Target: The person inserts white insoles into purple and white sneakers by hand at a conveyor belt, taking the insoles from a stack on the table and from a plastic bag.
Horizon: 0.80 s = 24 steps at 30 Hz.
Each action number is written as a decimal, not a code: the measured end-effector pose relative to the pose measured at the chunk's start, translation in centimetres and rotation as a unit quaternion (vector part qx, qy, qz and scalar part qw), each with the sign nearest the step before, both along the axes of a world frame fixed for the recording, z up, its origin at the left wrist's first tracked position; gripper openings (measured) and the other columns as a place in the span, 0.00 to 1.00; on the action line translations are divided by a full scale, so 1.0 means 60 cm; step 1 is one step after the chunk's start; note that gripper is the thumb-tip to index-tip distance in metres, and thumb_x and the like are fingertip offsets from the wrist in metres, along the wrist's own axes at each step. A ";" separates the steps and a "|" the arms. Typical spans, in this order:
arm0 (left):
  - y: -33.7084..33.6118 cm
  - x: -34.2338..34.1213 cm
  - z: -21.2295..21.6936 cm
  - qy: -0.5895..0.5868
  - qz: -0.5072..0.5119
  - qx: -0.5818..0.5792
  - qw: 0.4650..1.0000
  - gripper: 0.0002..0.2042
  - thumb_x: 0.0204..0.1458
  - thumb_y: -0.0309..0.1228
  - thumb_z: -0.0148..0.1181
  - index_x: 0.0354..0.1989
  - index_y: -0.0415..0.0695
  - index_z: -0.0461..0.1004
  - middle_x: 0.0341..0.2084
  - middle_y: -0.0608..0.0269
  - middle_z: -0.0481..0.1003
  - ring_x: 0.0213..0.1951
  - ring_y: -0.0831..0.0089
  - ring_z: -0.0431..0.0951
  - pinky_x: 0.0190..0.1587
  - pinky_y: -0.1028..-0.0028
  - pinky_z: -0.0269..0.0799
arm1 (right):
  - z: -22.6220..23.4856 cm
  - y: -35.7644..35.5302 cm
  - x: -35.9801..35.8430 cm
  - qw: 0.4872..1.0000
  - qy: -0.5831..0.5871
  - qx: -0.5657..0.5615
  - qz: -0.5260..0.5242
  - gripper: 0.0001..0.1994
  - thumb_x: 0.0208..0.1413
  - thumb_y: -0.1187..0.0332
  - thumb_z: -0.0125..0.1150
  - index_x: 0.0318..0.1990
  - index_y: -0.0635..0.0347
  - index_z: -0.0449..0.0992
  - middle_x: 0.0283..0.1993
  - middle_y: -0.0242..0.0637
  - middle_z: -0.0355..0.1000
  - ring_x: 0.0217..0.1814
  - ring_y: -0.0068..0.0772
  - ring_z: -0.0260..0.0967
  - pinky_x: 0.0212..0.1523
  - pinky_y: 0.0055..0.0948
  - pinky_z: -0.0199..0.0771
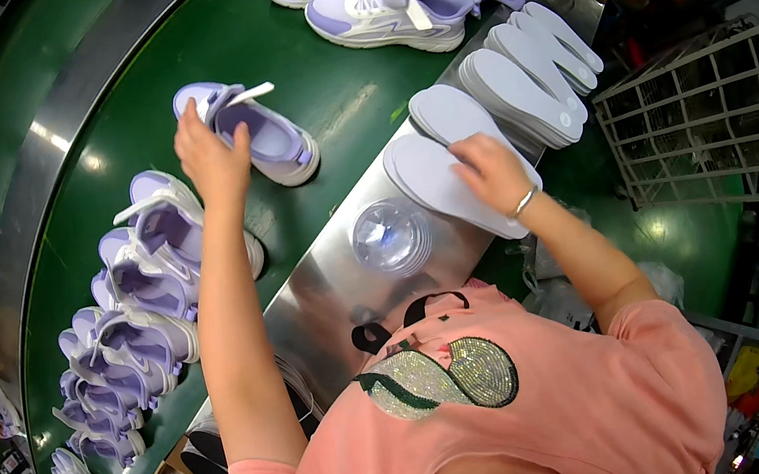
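Several lilac shoes (135,321) lined up lower left, insoles (515,86) stacked upper right; left hand (212,160) fingers clamped on one shoe (254,132), right hand (490,172) fingers flat on an insole (441,180).

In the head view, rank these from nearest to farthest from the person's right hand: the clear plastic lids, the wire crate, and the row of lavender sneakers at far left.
From the right hand:
1. Clear plastic lids, just to its left on the metal counter.
2. Wire crate, off to its right beyond the counter.
3. Row of lavender sneakers, far left on the green belt.
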<state>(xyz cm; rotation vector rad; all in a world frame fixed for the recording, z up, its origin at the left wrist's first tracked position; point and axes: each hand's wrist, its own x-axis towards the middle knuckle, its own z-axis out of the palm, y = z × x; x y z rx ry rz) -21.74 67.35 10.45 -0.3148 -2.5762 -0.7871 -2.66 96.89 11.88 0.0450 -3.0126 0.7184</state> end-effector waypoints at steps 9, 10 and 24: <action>0.030 -0.065 -0.054 -0.093 0.129 0.022 0.987 0.20 0.42 0.36 0.55 0.43 0.40 0.62 0.33 0.48 0.69 0.36 0.52 0.70 0.39 0.62 0.64 | -0.074 0.112 -0.013 0.961 -0.137 0.116 -0.209 0.33 0.34 0.52 0.61 0.48 0.57 0.58 0.46 0.40 0.60 0.49 0.42 0.57 0.43 0.42 0.61; 0.022 -0.066 -0.060 -0.112 0.142 0.035 0.983 0.21 0.43 0.38 0.54 0.43 0.40 0.62 0.33 0.47 0.69 0.36 0.52 0.70 0.38 0.61 0.64 | -0.078 0.115 -0.014 0.960 -0.137 0.112 -0.219 0.32 0.35 0.51 0.60 0.48 0.57 0.58 0.46 0.41 0.60 0.49 0.42 0.57 0.43 0.43 0.61; 0.021 -0.024 -0.024 -0.147 0.162 0.045 0.975 0.24 0.40 0.29 0.51 0.48 0.41 0.54 0.31 0.47 0.70 0.34 0.51 0.71 0.36 0.61 0.66 | 0.076 0.060 -0.078 0.980 -0.081 -0.182 0.001 0.11 0.41 0.64 0.58 0.25 0.64 0.70 0.27 0.38 0.63 0.28 0.33 0.61 0.32 0.25 0.60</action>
